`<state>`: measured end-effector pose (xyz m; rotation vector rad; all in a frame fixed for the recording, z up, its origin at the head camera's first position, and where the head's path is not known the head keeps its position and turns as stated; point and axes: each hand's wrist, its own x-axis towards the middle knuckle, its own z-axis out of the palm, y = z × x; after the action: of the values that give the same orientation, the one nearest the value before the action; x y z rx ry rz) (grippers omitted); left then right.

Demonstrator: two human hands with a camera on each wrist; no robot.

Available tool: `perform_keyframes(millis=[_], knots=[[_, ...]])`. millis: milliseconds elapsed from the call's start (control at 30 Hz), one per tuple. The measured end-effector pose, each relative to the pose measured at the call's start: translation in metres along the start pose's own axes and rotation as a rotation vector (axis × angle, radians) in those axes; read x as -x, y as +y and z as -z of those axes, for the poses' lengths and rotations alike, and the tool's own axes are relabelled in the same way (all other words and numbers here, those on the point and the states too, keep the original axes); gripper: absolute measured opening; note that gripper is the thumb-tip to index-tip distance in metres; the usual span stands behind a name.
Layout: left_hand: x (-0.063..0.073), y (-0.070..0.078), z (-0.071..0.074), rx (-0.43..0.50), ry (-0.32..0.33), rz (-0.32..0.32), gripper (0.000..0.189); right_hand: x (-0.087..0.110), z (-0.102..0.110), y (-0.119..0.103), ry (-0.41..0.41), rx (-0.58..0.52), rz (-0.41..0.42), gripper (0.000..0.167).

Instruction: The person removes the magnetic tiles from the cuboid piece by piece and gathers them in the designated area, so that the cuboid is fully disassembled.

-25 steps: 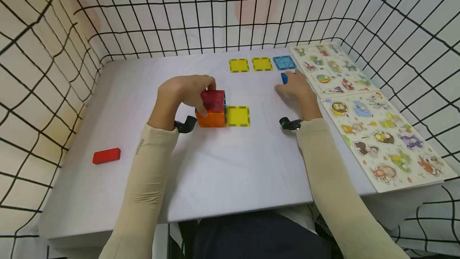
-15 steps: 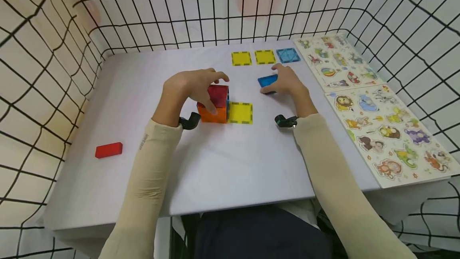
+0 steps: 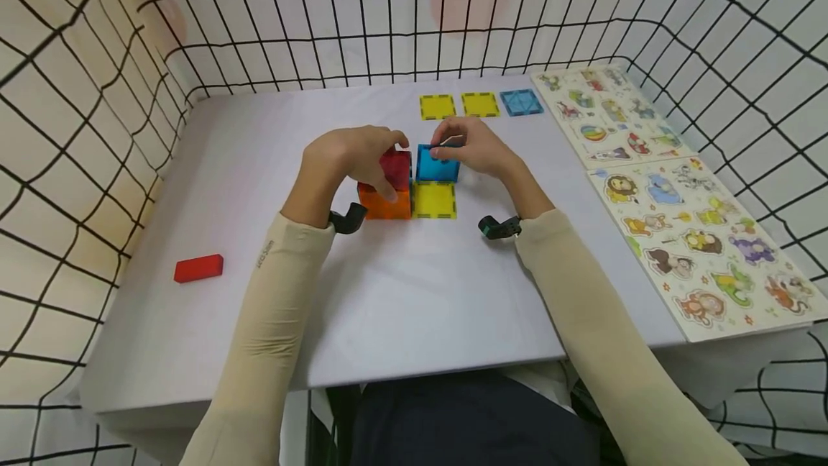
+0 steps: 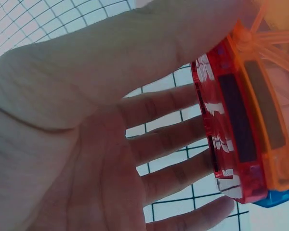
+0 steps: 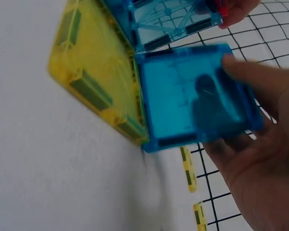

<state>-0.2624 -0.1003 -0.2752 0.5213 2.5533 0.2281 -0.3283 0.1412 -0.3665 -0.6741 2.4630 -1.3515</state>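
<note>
A box of see-through magnetic tiles, with a red top [image 3: 394, 167] and an orange front [image 3: 391, 206], stands mid-table. My left hand [image 3: 346, 153] holds it from above, thumb at the red-orange edge and fingers reaching over the far side. Flat against the box's right side lies a yellow magnetic tile [image 3: 435, 201]. My right hand [image 3: 479, 146] pinches a blue magnetic tile [image 3: 437, 165] by its upper edge. In the right wrist view the blue tile's lower edge meets the yellow tile's [image 5: 96, 72] far edge, and it stands up from there.
Two yellow tiles [image 3: 437, 106] [image 3: 481, 104] and a light-blue tile [image 3: 521, 102] lie in a row at the back. A red block [image 3: 198, 268] is at the left. Animal puzzle boards [image 3: 705, 250] cover the right side, and black wire mesh [image 3: 414, 27] surrounds the table.
My right hand has picked up the blue tile from near the puzzle boards and brought it left to the yellow tile, tilting it upright. My left hand stays at the box, its fingers slightly raised.
</note>
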Motion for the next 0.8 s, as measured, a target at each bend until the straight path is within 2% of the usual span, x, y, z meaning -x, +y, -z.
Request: perform_keyframes(millis=[100,133,200,300,367,433,533,667,800], knots=[[-0.006,-0.001,0.001,-0.016,-0.006,-0.028,0.097,-0.002,0.005,-0.003,-0.103,-0.049,0.003,0.025],[-0.007,-0.001,0.001,-0.019,-0.007,-0.038,0.099,-0.003,0.008,-0.003,-0.112,-0.066,-0.007,0.029],[-0.009,0.0,0.0,-0.026,-0.012,-0.052,0.1,-0.008,0.015,0.001,-0.076,-0.044,-0.043,0.038],[-0.007,0.004,-0.006,-0.007,-0.027,-0.054,0.097,-0.018,0.025,0.017,0.004,0.118,-0.169,0.049],[-0.006,0.006,-0.01,0.011,-0.036,-0.045,0.093,-0.03,0.03,0.032,0.007,0.322,-0.254,0.059],[-0.004,0.008,-0.016,0.026,-0.046,-0.039,0.09,-0.042,0.03,0.046,-0.036,0.523,-0.304,0.07],[-0.002,0.007,-0.023,0.042,-0.054,-0.03,0.09,-0.055,0.025,0.06,-0.147,0.679,-0.317,0.078],[-0.002,0.001,-0.018,0.057,-0.053,0.009,0.09,-0.06,0.023,0.055,-0.256,0.727,-0.35,0.074],[-0.005,-0.013,0.003,0.07,-0.043,0.077,0.091,-0.054,0.029,0.033,-0.296,0.775,-0.365,0.072]])
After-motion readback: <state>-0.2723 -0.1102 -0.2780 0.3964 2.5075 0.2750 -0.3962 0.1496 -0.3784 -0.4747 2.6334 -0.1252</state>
